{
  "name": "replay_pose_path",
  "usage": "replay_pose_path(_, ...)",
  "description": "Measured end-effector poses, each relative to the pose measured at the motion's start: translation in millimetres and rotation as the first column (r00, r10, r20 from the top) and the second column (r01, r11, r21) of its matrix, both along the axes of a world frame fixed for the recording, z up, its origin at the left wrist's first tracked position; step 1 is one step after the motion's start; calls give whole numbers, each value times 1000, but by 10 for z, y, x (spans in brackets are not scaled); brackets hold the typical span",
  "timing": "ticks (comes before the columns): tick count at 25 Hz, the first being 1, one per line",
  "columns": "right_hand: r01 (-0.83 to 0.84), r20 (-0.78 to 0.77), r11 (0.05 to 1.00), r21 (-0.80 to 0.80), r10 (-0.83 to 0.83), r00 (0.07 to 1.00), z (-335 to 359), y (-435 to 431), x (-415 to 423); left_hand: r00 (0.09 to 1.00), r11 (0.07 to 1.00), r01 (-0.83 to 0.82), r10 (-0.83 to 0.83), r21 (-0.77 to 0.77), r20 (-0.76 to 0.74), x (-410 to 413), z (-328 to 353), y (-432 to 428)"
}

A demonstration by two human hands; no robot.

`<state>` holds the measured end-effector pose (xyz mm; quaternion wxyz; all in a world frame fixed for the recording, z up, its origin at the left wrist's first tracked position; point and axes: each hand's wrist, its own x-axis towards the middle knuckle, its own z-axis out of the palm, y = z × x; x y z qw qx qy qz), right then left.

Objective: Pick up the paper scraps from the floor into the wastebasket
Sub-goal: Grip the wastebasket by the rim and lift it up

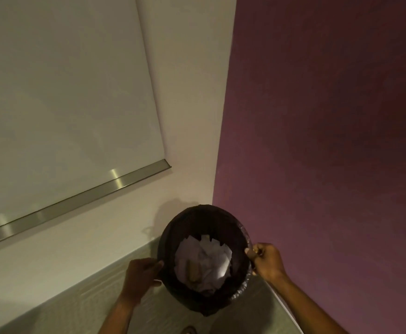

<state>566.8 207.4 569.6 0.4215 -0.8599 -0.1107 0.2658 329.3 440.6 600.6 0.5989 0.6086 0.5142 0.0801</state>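
The left hand [140, 276] is closed on the near-left rim of the round black bag-lined wastebasket [170, 239], and the right hand [265, 260] pinches the liner at its right rim. The wastebasket stands in the corner, and crumpled white paper scraps [204, 259] lie inside it. The visible pale floor [76, 307] shows no scraps, so collecting looks largely done. Behind rise a white wall [192, 116] and a purple wall [329, 116].

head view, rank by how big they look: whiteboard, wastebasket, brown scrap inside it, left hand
1. whiteboard
2. wastebasket
3. left hand, though nearer the camera than the board
4. brown scrap
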Motion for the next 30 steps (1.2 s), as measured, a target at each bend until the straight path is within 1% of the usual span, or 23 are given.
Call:
replay_pose_path(3,38,-3,997,-65,-38,999,-386,166,197,998,999,-39,37,-34,-57,228,-261,146)
replay_pose_path(5,-2,18,989,-148,5,1000,-669,278,301,995,996,-62,56,-68,-87,366,-471,226)
replay_pose_path(6,-7,30,987,-162,12,999,-855,327,390,993,995,-65,56,-81,-104,439,-607,265)
replay_pose_path(7,-17,16,991,-134,19,1000,-1101,360,493,990,995,-61,50,-84,-131,517,-800,287)
replay_pose_path(8,-39,43,991,-129,45,998,-1295,400,583,987,996,-55,43,-76,-152,587,-959,329)
replay_pose_path(10,-96,70,985,-146,107,992,-1403,510,623,981,998,-26,13,-66,-192,703,-1205,388)
replay_pose_path(13,-193,51,938,-288,216,975,-1703,659,750,972,997,-40,25,-59,-235,891,-1625,466)
replay_pose_path(15,-193,30,914,-357,218,976,-1987,734,876,961,998,-52,38,-45,-275,1037,-1904,527)
replay_pose_path(19,-197,6,883,-427,220,975,-2739,894,1056,946,1000,-2,-6,-24,-325,1246,-2673,712)
replay_pose_path(24,-189,47,842,-506,245,968,-3612,1169,1280,938,1000,11,-12,-6,-347,1461,-3718,906)
replay_pose_path(27,-154,74,837,-525,226,971,-4016,1309,1421,934,998,55,-49,8,-355,1647,-4180,1003)
replay_pose_path(30,-160,75,817,-554,241,968,-4335,1405,1601,931,995,93,-73,38,-359,1836,-4480,1147)
